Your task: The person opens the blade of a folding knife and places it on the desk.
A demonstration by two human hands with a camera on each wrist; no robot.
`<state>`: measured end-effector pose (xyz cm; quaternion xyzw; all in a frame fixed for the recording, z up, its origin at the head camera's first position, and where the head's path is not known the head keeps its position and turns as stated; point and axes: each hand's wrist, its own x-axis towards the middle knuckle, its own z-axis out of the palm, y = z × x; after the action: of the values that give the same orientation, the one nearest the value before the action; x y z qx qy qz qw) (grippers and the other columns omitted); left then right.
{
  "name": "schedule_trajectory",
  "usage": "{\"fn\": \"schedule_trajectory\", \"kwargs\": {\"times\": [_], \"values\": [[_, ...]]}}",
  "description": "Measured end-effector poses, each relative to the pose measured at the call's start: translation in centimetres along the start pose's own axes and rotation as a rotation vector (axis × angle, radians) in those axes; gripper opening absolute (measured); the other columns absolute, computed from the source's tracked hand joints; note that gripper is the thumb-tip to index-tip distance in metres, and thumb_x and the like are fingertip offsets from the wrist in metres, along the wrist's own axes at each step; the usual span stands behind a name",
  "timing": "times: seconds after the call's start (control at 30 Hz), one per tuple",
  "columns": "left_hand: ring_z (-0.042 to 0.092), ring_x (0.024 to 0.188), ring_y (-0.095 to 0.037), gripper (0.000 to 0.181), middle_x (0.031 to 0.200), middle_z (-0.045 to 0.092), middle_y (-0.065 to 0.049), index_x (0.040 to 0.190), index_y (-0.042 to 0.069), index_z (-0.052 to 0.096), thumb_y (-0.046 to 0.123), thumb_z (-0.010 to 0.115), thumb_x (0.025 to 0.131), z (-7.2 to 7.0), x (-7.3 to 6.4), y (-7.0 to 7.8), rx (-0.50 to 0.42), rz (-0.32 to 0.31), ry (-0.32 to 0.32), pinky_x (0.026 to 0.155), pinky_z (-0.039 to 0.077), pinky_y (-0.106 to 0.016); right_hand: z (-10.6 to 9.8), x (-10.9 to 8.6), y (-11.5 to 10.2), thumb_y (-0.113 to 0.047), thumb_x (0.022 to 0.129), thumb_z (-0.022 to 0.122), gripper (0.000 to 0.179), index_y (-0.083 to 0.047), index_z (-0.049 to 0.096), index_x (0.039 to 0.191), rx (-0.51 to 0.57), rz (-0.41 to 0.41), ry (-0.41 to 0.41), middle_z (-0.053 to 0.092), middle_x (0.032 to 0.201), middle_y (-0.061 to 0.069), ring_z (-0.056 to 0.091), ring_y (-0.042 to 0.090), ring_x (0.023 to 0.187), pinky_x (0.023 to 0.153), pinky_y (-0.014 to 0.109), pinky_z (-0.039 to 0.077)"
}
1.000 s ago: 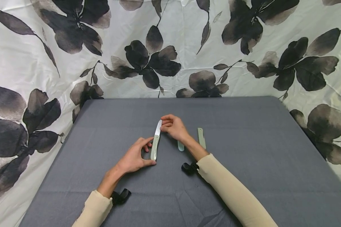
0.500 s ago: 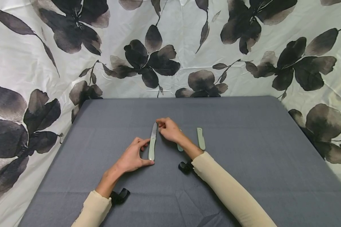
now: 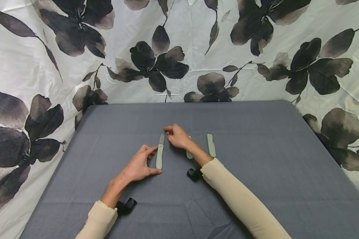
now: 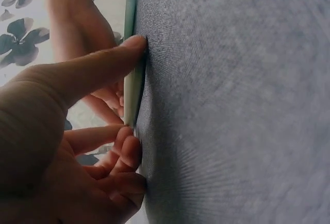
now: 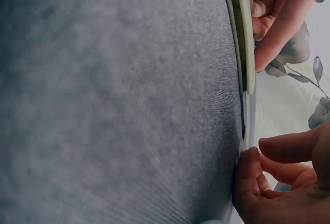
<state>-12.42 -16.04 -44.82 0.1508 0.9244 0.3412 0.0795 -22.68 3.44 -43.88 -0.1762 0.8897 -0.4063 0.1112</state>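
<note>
A pocketknife (image 3: 159, 158) with a pale green handle lies on the grey cloth, its blade (image 3: 162, 138) out and pointing away from me. My left hand (image 3: 139, 166) grips the handle lengthwise, thumb at the butt and index finger near the blade's pivot. At the other end, my right hand (image 3: 178, 136) pinches the blade tip, its fingers low against the cloth. The right wrist view shows the blade running from the green handle (image 5: 242, 33) to these fingertips (image 5: 249, 157). In the left wrist view, the thumb crosses in front of the handle (image 4: 133, 92).
Another green pocketknife (image 3: 211, 146) lies folded right of the right forearm. A teal-green one (image 3: 189, 154) is partly hidden behind that forearm. The grey cloth-covered table (image 3: 248, 126) reaches back to a white floral sheet (image 3: 197, 36).
The pocketknife has come down slightly leftward and turned more upright in view, with both hands moving along. Over the last half second my right fingers have settled over the blade tip.
</note>
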Motion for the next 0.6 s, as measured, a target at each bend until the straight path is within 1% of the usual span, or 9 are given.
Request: {"fn": "schedule_trajectory", "kwargs": {"times": [0.13, 0.27, 0.37, 0.47, 0.6], "values": [[0.049, 0.094, -0.017, 0.094, 0.115, 0.054, -0.011, 0.154, 0.002, 0.048, 0.027, 0.095, 0.076, 0.1, 0.1, 0.0, 0.002, 0.01, 0.013, 0.082, 0.044, -0.033, -0.3, -0.4, 0.2, -0.001, 0.102, 0.054, 0.044, 0.001, 0.057, 0.146, 0.019, 0.016, 0.019, 0.064, 0.119, 0.017, 0.059, 0.026, 0.102, 0.086, 0.033, 0.047], [0.047, 0.09, -0.017, 0.092, 0.111, 0.052, -0.009, 0.155, 0.004, 0.047, 0.031, 0.092, 0.08, 0.4, 0.3, 0.4, -0.008, -0.01, 0.046, 0.078, 0.04, -0.031, -1.0, -1.1, 0.4, -0.004, 0.104, 0.057, 0.039, -0.001, 0.061, 0.142, 0.06, 0.014, 0.047, 0.063, 0.122, 0.018, 0.061, 0.029, 0.108, 0.09, 0.039, 0.051], [0.049, 0.093, -0.018, 0.081, 0.112, 0.051, -0.008, 0.152, 0.006, 0.052, 0.03, 0.089, 0.084, 0.6, 0.6, 0.9, -0.039, -0.009, 0.102, 0.082, 0.042, -0.033, -2.0, -1.6, 0.8, -0.006, 0.104, 0.059, 0.035, -0.001, 0.064, 0.138, 0.066, 0.002, 0.086, 0.064, 0.123, 0.018, 0.063, 0.03, 0.109, 0.089, 0.04, 0.053], [0.053, 0.098, -0.02, 0.064, 0.117, 0.053, -0.009, 0.145, 0.008, 0.059, 0.025, 0.085, 0.088, 0.8, 1.0, 1.5, -0.061, 0.014, 0.166, 0.087, 0.046, -0.037, -3.1, -1.9, 1.1, -0.007, 0.104, 0.06, 0.032, -0.001, 0.066, 0.135, 0.069, -0.01, 0.124, 0.065, 0.123, 0.017, 0.064, 0.031, 0.109, 0.088, 0.041, 0.054], [0.057, 0.099, -0.024, 0.047, 0.12, 0.055, -0.012, 0.134, 0.008, 0.067, 0.02, 0.081, 0.092, 1.3, 1.4, 2.5, -0.058, 0.054, 0.227, 0.086, 0.05, -0.041, -4.3, -2.3, 1.6, -0.007, 0.102, 0.062, 0.03, -0.002, 0.068, 0.131, 0.064, -0.012, 0.15, 0.065, 0.124, 0.018, 0.065, 0.032, 0.109, 0.088, 0.041, 0.056]]}}
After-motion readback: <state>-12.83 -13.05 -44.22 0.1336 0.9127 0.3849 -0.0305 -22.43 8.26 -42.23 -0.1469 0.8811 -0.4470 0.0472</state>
